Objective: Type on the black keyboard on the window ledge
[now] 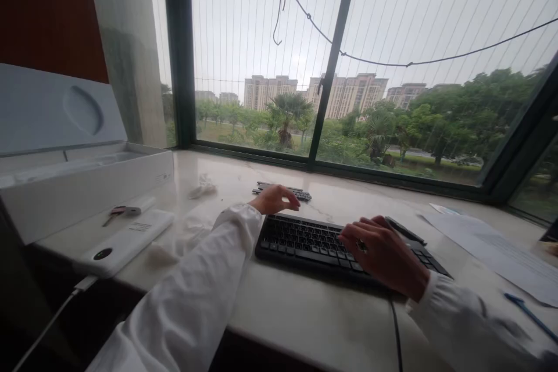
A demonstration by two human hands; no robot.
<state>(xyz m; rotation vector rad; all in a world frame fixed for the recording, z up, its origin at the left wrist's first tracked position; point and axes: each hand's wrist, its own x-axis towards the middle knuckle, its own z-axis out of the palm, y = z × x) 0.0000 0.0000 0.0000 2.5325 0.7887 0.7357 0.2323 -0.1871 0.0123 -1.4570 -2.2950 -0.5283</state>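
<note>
Room is offered by the tabletop (283, 308) before the keyboard (300, 241). Leftward passage is blocked by a white box (108, 186).

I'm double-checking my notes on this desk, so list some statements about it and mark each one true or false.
1. The right hand is over the keyboard. True.
2. Paper sheets lie to the right of the keyboard. True.
3. A white box stands at the left with its lid raised. True.
4. The left hand is inside the white box. False: the left hand is by the keyboard's far left corner.
5. Both sleeves are black. False: both sleeves are white.
</note>
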